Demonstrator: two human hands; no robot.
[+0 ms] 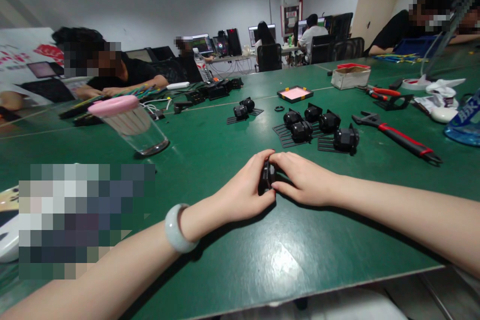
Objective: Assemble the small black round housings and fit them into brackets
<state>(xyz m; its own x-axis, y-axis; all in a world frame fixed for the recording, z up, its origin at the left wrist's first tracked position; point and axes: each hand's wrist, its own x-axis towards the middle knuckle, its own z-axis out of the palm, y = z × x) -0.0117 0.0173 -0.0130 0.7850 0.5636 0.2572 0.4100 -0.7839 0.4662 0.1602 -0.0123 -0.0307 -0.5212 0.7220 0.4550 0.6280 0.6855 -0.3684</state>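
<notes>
Near the front of the green table, a small black plastic part (268, 176) is gripped between both hands. My left hand (245, 187) curls around its left side, with the thumb at the near end and fingers at the far end. From the right, my right hand (305, 178) pinches the same part with thumb and forefinger. The fingers cover much of it, so its full shape is hidden. Beyond my hands lie several similar black rounded parts (302, 131) with flat comb-like prongs, and a pair of them (243, 109) sits farther left.
An adjustable wrench (403, 140) lies to the right, with red-handled pliers (384, 92) behind it. A pink-lidded cup (137, 127) stands left. Farther back are a pink-filled black tray (295, 93), a small box (350, 77) and cables (123, 97). A blue bottle (467, 122) stands far right; people sit around.
</notes>
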